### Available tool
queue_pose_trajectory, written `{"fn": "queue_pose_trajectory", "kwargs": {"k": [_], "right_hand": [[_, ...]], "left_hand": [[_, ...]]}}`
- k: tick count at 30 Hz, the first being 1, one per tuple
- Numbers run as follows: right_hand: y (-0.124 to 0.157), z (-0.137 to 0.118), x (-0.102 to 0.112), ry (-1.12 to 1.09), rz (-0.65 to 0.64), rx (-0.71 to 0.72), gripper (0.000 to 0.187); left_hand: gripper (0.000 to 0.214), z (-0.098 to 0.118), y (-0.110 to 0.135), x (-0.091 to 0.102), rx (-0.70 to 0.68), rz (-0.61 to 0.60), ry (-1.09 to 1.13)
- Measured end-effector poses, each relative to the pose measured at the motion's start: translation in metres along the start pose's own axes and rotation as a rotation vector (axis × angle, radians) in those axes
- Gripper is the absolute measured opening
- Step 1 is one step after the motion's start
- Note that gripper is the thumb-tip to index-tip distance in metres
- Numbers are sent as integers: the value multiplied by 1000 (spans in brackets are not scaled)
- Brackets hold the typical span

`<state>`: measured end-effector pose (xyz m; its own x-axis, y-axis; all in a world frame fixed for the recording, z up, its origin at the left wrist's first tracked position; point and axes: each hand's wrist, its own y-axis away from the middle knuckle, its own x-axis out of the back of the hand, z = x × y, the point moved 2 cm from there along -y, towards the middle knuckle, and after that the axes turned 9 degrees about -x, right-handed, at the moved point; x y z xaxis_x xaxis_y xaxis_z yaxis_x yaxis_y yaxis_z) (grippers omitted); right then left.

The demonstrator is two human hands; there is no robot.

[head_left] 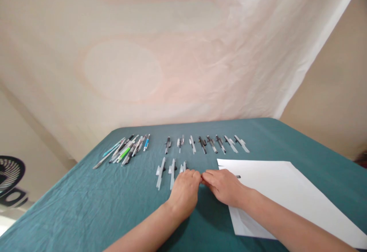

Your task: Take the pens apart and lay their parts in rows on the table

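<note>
My left hand [185, 191] and my right hand [225, 186] rest close together on a teal tablecloth [86, 210], fingertips meeting in a pinch around something small that I cannot make out. Just left of my left hand lie three clear pens [171, 171] in a short row, the rightmost partly hidden by my knuckles. Farther back runs a row of several pens [212, 144], each lying apart from the others. A loose heap of pens [127, 151], one green and one blue, sits at the back left. My right wrist lies over a white sheet of paper [283, 194].
A pale cloth backdrop [172, 53] hangs behind the table. A black fan [10, 175] stands off the table's left side. The table's far edge runs just behind the pen row.
</note>
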<state>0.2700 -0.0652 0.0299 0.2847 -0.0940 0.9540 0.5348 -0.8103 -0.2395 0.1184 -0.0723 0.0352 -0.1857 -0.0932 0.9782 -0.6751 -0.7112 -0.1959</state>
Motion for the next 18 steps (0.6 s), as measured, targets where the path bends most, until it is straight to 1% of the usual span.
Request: {"fn": "queue_pose_trajectory", "kwargs": {"k": [3, 7, 9, 11, 15, 18], "right_hand": [[1, 1, -2, -12, 9, -22, 20], [0, 3, 1, -18, 5, -50, 31], [-1, 3, 3, -42, 5, -59, 34], [-3, 6, 6, -75, 22, -89, 31], [-4, 20, 8, -97, 84, -229, 25], [-3, 32, 5, -93, 98, -320, 25]], "left_hand": [[15, 0, 0, -2, 18, -7, 9], [16, -1, 0, -3, 27, 14, 3], [17, -2, 0, 0, 20, 35, -5], [21, -5, 0, 5, 22, 64, -29], [32, -10, -2, 17, 77, 127, -161], [31, -10, -5, 16, 70, 123, -245]]}}
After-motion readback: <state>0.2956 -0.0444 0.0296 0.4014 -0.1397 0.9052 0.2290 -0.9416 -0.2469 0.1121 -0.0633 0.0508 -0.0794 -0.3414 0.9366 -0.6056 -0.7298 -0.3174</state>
